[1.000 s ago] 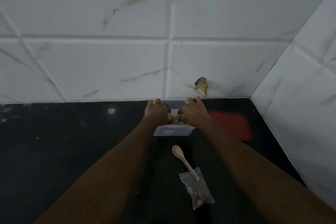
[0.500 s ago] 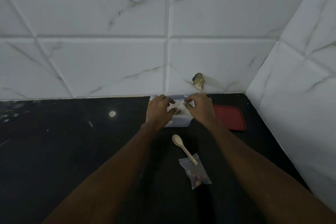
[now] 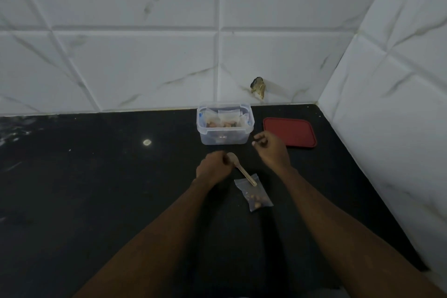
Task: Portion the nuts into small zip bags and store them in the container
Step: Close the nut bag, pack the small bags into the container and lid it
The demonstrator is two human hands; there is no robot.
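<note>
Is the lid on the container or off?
Off. The container stands open-topped with bags showing inside; the red lid lies flat on the counter beside it.

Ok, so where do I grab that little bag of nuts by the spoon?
Pinch the zip bag at its far left corner, from above. That end lies flat and empty; the nuts are bunched at the near end. The spoon handle rests on the far right corner.
</note>
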